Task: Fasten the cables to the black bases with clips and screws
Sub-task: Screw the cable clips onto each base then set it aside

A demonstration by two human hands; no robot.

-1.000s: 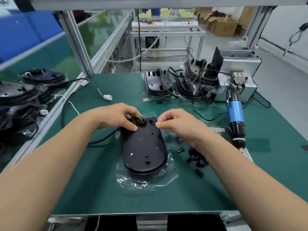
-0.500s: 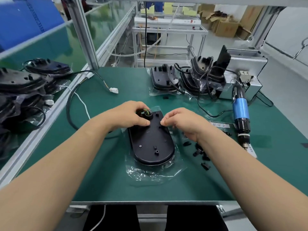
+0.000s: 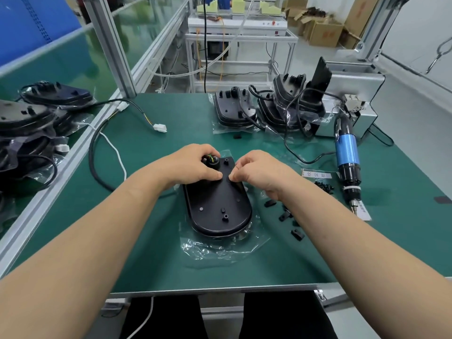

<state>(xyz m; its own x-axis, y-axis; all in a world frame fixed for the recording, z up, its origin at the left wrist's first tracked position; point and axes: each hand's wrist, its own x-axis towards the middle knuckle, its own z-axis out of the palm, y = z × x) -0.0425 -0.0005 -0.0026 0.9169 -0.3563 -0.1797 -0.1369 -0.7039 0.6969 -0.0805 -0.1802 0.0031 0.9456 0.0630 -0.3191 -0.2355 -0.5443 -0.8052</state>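
A black oval base (image 3: 217,209) lies on its clear plastic bag in the middle of the green mat. My left hand (image 3: 193,165) grips the cable's round end (image 3: 211,159) at the base's far end, where coloured wires show, and its thumb presses on the base. The black cable (image 3: 97,152) loops off to the left and ends in a white connector (image 3: 160,128). My right hand (image 3: 256,174) has its thumb and forefinger pinched together on the base top, right beside my left thumb. Whatever small part they hold is hidden.
Loose black clips (image 3: 286,214) lie right of the base, with a pile of small screws (image 3: 324,185) farther right. A blue electric screwdriver (image 3: 347,155) lies at the right. Cabled bases are stacked at the back (image 3: 234,111) and beyond the left rail (image 3: 24,123).
My right fingertips have moved from beside the round cable end a little toward me along the base, meeting my left thumb. The left hand keeps its grip.
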